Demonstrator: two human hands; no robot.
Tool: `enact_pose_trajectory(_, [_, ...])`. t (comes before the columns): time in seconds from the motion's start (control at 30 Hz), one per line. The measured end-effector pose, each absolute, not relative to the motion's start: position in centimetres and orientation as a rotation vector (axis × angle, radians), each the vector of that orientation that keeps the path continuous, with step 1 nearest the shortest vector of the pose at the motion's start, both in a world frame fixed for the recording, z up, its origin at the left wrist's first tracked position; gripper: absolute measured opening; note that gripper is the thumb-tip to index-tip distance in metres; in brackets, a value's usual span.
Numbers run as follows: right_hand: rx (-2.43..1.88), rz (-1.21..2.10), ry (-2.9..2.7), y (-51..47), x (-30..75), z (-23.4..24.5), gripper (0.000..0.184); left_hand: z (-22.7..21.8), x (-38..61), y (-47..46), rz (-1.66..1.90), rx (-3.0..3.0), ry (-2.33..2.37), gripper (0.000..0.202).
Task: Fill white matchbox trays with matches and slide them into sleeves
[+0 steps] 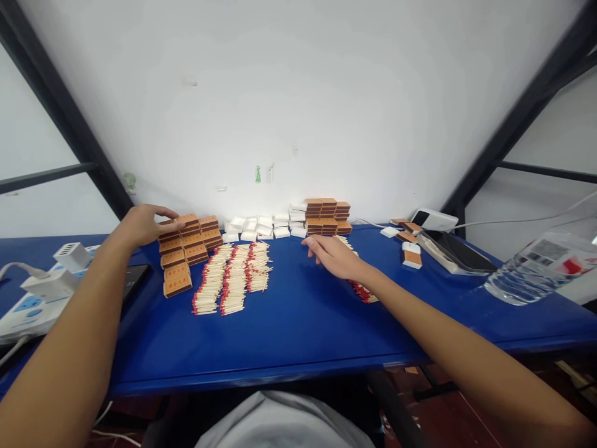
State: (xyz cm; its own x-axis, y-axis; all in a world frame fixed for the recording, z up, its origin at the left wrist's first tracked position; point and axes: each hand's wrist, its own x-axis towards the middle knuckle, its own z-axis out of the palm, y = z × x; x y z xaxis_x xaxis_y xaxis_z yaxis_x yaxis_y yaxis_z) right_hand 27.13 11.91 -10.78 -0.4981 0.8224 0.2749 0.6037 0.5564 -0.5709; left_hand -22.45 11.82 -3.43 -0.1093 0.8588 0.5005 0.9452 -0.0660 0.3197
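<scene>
At the left end of the desk, my left hand (pixel 143 225) has its fingers round a matchbox (pixel 168 229) on the back-left of a stack of orange-brown matchboxes (pixel 186 246). My right hand (pixel 333 256) hovers over the blue desktop, its fingers curled together and no object showing in them. Rows of loose red-tipped matches (pixel 233 274) lie between my hands. More matches (pixel 364 292) are partly covered by my right hand and wrist. White inner trays (pixel 256 227) are heaped along the wall, beside a second matchbox stack (pixel 328 218).
On the left lie a power strip (pixel 32 305) with chargers and a dark phone (pixel 136 280). At the right are a white power bank (pixel 433 219), a few separate matchboxes (pixel 412 257), a black flat item (pixel 459 252) and a clear water bottle (pixel 536 270). Dark metal posts (pixel 69 118) flank the desk.
</scene>
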Motion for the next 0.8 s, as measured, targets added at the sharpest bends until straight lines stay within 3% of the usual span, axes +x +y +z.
enact_pose_trajectory(0.1, [-1.149,0.546,-2.274,11.88,27.14,-10.75,0.061,-3.21,-22.03,11.65,-0.669,-1.971,-2.219,0.092])
enact_pose_trajectory(0.3, [-1.156,0.560,-2.281,11.62,27.12,-10.44,0.058,-3.19,-21.72,11.52,-0.827,-2.093,-2.210,0.115])
enact_pose_trajectory(0.8, [-1.151,0.538,-2.297,11.65,27.17,-10.53,0.053,-2.88,-22.33,11.20,-0.860,-2.202,-2.060,0.109])
